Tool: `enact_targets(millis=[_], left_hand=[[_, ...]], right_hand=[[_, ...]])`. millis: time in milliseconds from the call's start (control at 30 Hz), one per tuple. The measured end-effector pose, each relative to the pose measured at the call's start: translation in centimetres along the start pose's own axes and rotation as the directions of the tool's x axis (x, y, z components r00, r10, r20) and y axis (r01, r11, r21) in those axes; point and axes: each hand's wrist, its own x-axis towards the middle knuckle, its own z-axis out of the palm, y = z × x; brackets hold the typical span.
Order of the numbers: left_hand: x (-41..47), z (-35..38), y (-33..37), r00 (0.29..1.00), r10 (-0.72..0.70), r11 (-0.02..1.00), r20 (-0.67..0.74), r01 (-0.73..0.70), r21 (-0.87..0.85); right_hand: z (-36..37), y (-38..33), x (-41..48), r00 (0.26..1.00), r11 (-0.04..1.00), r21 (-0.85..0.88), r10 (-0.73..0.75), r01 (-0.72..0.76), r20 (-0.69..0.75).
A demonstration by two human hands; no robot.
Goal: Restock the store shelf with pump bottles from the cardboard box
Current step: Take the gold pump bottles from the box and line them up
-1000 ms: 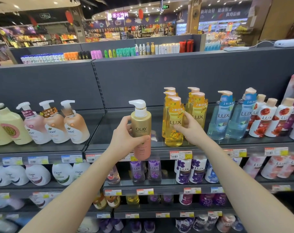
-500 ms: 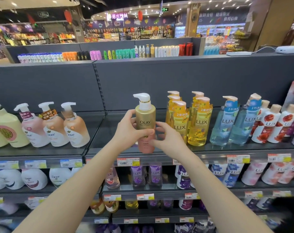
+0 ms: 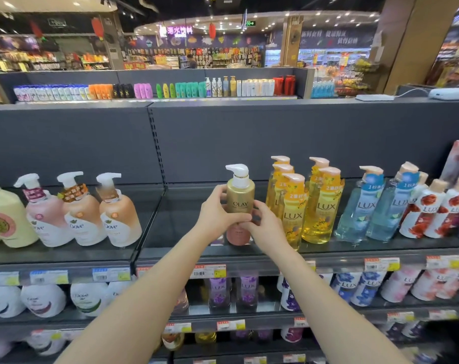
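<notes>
**Top shelf count**

One gold bottle stands upright, held between two hands, the left hand and the right hand. Five yellow bottles stand just beside it. Two blue bottles follow, then at least three red-flowered bottles. Three white-pump bottles stand at left, beside one pale yellow bottle.

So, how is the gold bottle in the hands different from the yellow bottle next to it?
The gold bottle is opaque with a white pump; the yellow bottle is see-through with a peach pump. The gold bottle is held by both the left hand and right hand; the yellow bottle stands untouched. Both are upright pump bottles.
</notes>
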Motion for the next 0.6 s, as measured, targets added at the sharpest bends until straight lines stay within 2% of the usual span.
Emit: enact_targets(millis=[167,333,600], left_hand=[[0.2,0.1,-1.2,1.0,-0.007,0.999,0.01,0.008,-0.045],[0.3,-0.9,-2.5,0.994,0.002,0.997,0.111,0.007,-0.077],[-0.1,-0.7,-3.3,0.991,0.0,0.996,0.13,0.012,-0.086]], right_hand=[[0.5,0.4,0.4,1.0,0.999,-0.037,0.01,-0.01,0.001],[0.5,0.5,0.1,0.998,0.998,-0.05,0.025,-0.023,0.052],[0.3,0.9,-0.6,0.999,0.999,-0.052,0.007,-0.005,0.041]])
